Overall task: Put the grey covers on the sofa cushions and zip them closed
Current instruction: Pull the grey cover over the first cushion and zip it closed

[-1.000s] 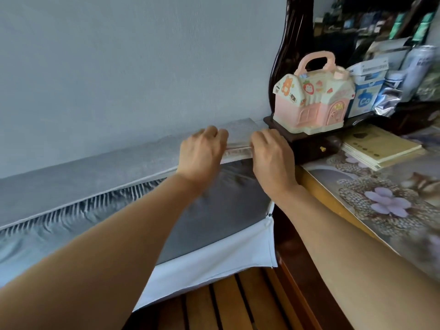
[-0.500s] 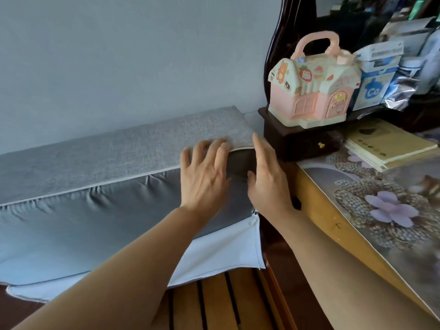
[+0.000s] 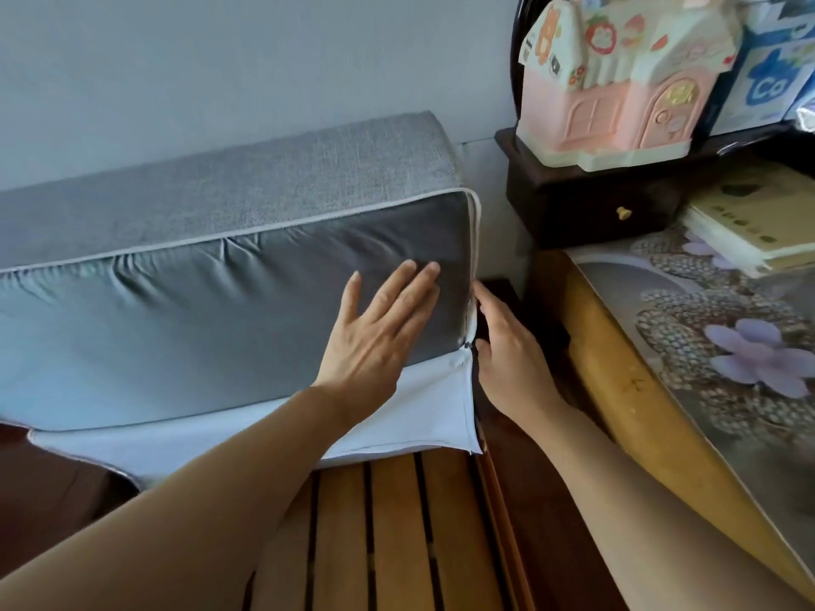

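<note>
1. Head view, the only camera: a long sofa cushion [image 3: 229,319] stands on its edge against a pale wall, resting on a slatted wooden sofa frame [image 3: 397,531].
2. A grey cover [image 3: 247,183] of coarse woven fabric wraps the cushion's top face. The face turned to the camera is smooth, shiny dark grey cloth, lightly wrinkled near the upper seam.
3. A pale zipper line [image 3: 472,240] runs along the top edge and turns down the right-hand corner. The small dark zipper pull [image 3: 466,345] sits low on that corner. Below it a white flap [image 3: 423,403] of fabric hangs loose and unzipped.
4. The left hand [image 3: 379,332] lies flat on the shiny face, fingers straight and spread, holding nothing, pressing the cover.
5. The right hand [image 3: 507,350] is at the corner edge just beside the pull, fingers loosely bent. Whether it pinches the pull cannot be told.
6. To the right stand a table with a floral cover [image 3: 705,346], a pink toy house [image 3: 617,90] on a dark wooden box [image 3: 586,200], and stacked books [image 3: 749,222].
7. Handling judgement: the cushion looks bulky, light and springy; the shiny cloth is likely slippery and limp. Best hold is the small pull, with the flat palm keeping the fabric taut beside the zip so the teeth do not snag the white flap.
</note>
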Demonstrator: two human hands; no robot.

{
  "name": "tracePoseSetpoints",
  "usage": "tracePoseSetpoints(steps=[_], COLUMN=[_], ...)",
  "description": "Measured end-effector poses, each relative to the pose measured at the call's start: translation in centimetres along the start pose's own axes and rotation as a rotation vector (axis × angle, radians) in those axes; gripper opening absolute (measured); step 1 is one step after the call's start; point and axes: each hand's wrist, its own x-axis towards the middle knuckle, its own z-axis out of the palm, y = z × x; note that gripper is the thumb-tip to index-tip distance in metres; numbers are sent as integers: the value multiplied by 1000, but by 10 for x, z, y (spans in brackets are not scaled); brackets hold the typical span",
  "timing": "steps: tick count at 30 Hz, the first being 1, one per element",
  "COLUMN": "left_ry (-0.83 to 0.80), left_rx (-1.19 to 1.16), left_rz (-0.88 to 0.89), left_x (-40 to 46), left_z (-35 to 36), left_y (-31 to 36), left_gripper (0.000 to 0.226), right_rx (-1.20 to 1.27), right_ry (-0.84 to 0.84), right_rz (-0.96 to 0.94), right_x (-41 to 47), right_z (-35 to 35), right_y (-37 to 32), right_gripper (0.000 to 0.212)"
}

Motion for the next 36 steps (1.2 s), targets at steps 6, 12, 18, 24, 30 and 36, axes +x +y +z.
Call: tracePoseSetpoints(steps=[6, 12, 18, 24, 30, 36], left_ry=[-290, -279, -245, -265, -291, -238], left_rx=[-52, -128, -179, -191, -270, -392], left_rz=[58, 39, 4, -30, -102, -134], left_x=[-23, -30, -36, -38, -48, -40], left_z=[44, 86, 100, 90, 63, 24], left_y=[31, 57, 57, 51, 44, 36], left_gripper=[76, 67, 70, 67, 57, 39], right_rx=[-37, 37, 290, 426, 424, 523], right_ry=[-99, -93, -63, -171, -176, -197], right_rz=[128, 297, 492, 591, 612, 629], right_x=[-21, -16, -6, -13, -13, -13], right_z=[38, 69, 85, 72, 45, 9], right_y=[26, 50, 53, 45, 15, -23], right_gripper=[54, 52, 29, 19, 22, 21])
